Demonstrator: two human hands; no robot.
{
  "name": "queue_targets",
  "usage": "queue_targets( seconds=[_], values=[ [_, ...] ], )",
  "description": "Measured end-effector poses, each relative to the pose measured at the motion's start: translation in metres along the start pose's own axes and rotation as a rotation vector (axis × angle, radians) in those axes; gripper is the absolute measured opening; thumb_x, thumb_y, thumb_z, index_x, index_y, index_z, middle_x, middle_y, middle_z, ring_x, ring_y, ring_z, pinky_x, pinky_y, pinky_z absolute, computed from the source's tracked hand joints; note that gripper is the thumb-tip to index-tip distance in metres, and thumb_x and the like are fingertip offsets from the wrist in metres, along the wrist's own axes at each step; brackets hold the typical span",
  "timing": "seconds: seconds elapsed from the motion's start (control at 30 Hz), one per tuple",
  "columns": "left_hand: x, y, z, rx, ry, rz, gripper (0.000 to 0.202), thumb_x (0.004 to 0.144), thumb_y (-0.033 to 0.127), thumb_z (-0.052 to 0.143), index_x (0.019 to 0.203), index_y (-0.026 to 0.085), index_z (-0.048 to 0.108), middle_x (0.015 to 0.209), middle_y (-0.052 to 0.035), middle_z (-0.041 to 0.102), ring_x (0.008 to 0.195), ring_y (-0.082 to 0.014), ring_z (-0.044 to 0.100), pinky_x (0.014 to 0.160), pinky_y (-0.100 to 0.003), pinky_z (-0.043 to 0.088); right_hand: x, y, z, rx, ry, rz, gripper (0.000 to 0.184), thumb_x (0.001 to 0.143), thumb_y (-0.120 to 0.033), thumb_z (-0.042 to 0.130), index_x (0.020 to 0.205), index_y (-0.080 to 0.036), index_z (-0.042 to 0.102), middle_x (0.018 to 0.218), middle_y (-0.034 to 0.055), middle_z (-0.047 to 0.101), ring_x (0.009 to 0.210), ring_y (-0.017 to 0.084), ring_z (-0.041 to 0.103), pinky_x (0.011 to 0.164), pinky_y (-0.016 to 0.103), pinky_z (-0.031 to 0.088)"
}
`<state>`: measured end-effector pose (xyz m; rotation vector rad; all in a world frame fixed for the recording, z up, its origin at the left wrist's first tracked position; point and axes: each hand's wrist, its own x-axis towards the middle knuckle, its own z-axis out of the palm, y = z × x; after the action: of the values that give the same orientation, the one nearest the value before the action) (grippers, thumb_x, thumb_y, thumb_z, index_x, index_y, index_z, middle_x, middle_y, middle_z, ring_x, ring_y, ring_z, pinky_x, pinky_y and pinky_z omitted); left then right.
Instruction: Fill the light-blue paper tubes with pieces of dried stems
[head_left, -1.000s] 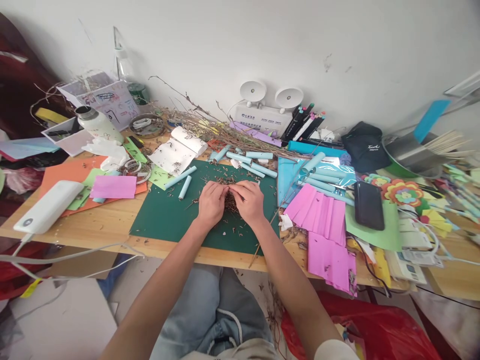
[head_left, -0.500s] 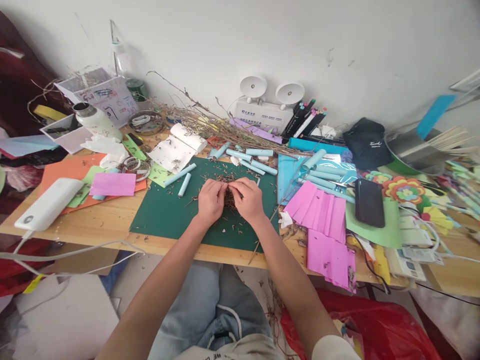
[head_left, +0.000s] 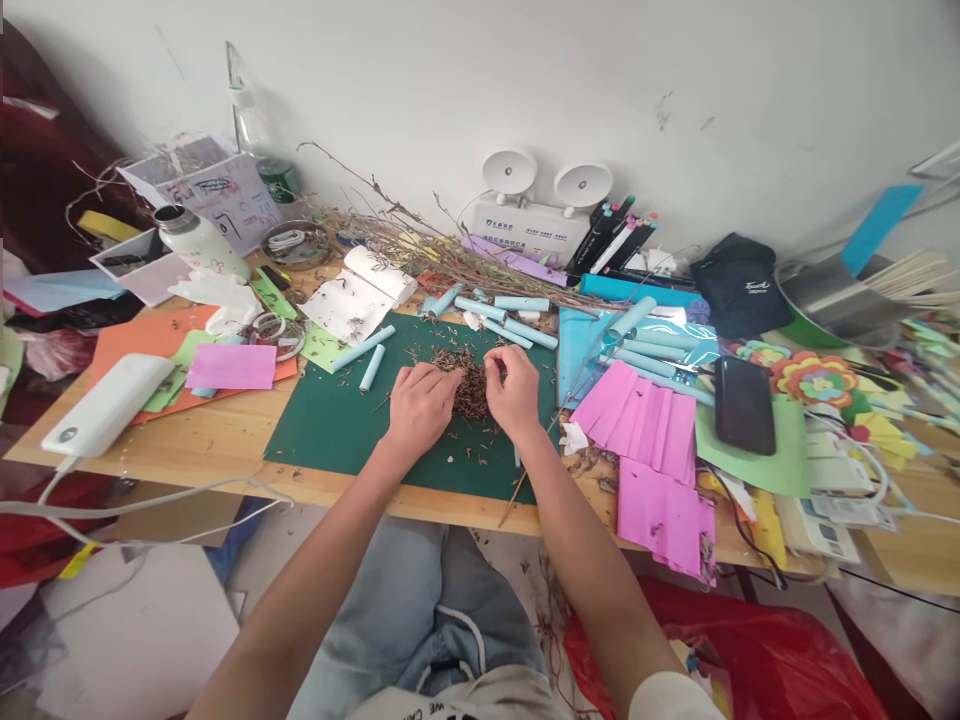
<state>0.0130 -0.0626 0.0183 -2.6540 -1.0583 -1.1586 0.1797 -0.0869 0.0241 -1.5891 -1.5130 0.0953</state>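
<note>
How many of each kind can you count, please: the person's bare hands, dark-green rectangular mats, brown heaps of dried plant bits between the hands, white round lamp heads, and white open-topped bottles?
Bare left hand and bare right hand: 2
Dark-green rectangular mat: 1
Brown heap of dried plant bits: 1
White round lamp heads: 2
White open-topped bottle: 1
Total: 7

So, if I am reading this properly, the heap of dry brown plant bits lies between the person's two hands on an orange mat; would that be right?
Not quite: the mat is dark green, not orange, as the head view shows. The heap does lie on it between the left hand and right hand.
</note>
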Motion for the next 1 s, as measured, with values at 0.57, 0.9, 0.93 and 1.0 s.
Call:
queue_targets(
  seconds=[0.57,0.9,0.93,1.0],
  values=[
    [-0.092,0.069,-0.087,-0.395,-0.484,0.286,0.034,0.098,0.025,0.049,0.131,0.016,0.055,0.080,-0.0056,0.070,0.077,-0.0193,0.061,0.065,-0.032,0.047,-0.003,0.004,0.005,-0.098,-0.157,0.063,0.022,0.088,-0.014,0.049,0.092,-0.020,0.070,0.094,0.0077,0.068,0.083,0.021,0.063,0.077,0.035,0.049],
    [-0.045,-0.035,-0.066,0.252,-0.382,-0.404,0.025,0.097,0.034,0.050,0.109,0.018,0.065,0.101,-0.0128,0.066,0.083,-0.0261,0.065,0.065,-0.034,0.047,-0.007,-0.008,0.008,-0.094,-0.158,-0.033,0.025,0.091,-0.020,0.049,0.101,-0.018,0.072,0.098,0.0108,0.067,0.091,0.025,0.063,0.081,0.038,0.051],
    [-0.041,-0.036,-0.062,0.270,-0.435,-0.427,0.025,0.097,0.033,0.049,0.107,0.018,0.066,0.100,-0.0126,0.066,0.082,-0.0265,0.065,0.064,-0.034,0.047,-0.008,-0.008,0.008,-0.100,-0.161,-0.036,0.025,0.091,-0.020,0.049,0.100,-0.018,0.072,0.097,0.0110,0.067,0.091,0.025,0.063,0.081,0.039,0.051],
    [-0.034,-0.033,-0.052,0.288,-0.509,-0.447,0.024,0.098,0.029,0.047,0.101,0.017,0.067,0.096,-0.0122,0.065,0.082,-0.0271,0.065,0.063,-0.033,0.046,-0.008,-0.006,0.008,-0.108,-0.167,-0.028,0.025,0.092,-0.021,0.049,0.099,-0.017,0.072,0.097,0.0113,0.068,0.090,0.025,0.063,0.082,0.039,0.051]
  ],
)
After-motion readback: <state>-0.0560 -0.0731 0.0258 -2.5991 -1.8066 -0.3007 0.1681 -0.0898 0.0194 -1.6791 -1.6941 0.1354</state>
